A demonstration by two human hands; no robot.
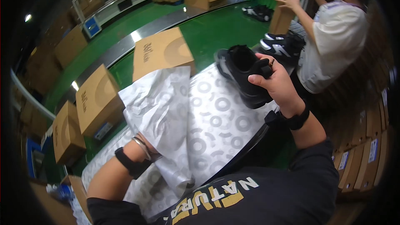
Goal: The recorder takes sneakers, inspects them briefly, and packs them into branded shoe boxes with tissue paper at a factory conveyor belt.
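Observation:
My right hand point(273, 77) grips a black sneaker point(243, 64) by its heel end, with the thumb and fingers wrapped round it. The shoe is held over the far right part of a stack of patterned wrapping paper point(216, 121). Crumpled white tissue paper point(160, 100) drapes over my left hand point(148, 141). Only the wrist and a bit of that hand show beside the sheet, and its fingers are hidden underneath. Dark bands circle both of my wrists, along with a metal bangle on the left one.
Brown shoe boxes point(164, 52) stand in a row along the left and far side on a green surface. At right, a co-worker point(337, 41) holds white paper near more black sneakers point(283, 46). Stacked cartons point(360, 158) fill the lower right.

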